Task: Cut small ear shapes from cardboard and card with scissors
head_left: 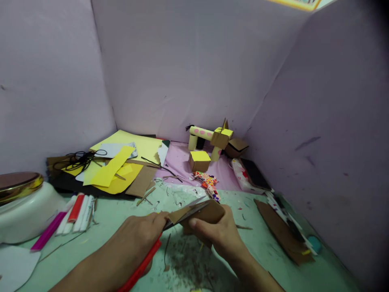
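My left hand [136, 237] is closed around a pair of scissors [140, 267] with red handles. The blades point up and to the right, across a piece of brown cardboard [212, 211]. My right hand [225, 235] grips that cardboard, its thumb on the near face and its fingers behind. A narrow cardboard flap lies along the blades, close to my left fingertips; whether they touch it I cannot tell. Beyond my hands stand a small cardboard box [199, 162] with a yellow top and an animal figure [209, 136] of yellow tubes with pink spots.
Yellow paper sheets [133, 142] and black cord [80, 160] lie at back left. Markers [77, 209] rest near a white container [27, 215]. On the right are a phone [255, 174] and a long cardboard strip [279, 229]. Scraps litter the green table [115, 215]; walls enclose it.
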A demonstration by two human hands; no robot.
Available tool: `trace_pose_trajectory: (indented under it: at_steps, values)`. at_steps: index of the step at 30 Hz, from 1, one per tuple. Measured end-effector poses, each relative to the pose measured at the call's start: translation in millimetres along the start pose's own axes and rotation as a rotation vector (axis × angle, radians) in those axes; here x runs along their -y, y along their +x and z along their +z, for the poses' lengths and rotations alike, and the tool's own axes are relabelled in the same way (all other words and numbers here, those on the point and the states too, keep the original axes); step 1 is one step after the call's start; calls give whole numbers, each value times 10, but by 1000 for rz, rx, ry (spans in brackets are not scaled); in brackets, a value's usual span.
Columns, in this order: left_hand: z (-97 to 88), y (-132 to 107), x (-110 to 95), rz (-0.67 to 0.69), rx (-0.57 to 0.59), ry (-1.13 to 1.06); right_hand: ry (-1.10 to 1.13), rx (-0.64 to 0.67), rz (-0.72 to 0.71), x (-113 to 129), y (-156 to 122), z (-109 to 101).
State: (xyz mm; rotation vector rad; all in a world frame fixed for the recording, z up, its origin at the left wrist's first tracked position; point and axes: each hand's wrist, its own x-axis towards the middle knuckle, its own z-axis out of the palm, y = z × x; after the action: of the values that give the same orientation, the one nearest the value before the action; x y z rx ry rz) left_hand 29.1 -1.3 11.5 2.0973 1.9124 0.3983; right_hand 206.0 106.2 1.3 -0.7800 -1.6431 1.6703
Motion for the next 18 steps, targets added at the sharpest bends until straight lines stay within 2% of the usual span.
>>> trace_pose_trajectory:
  at_steps: [4, 8, 18]
  values:
    - [42, 9, 12, 46, 28, 249, -9, -5, -5, -23, -5, -5]
    - [77, 18, 10, 47, -10, 256, -18, -14, 3, -25, -2, -12]
    - [4, 18, -65, 1, 112, 264, 21, -40, 5, -47, 11, -8]
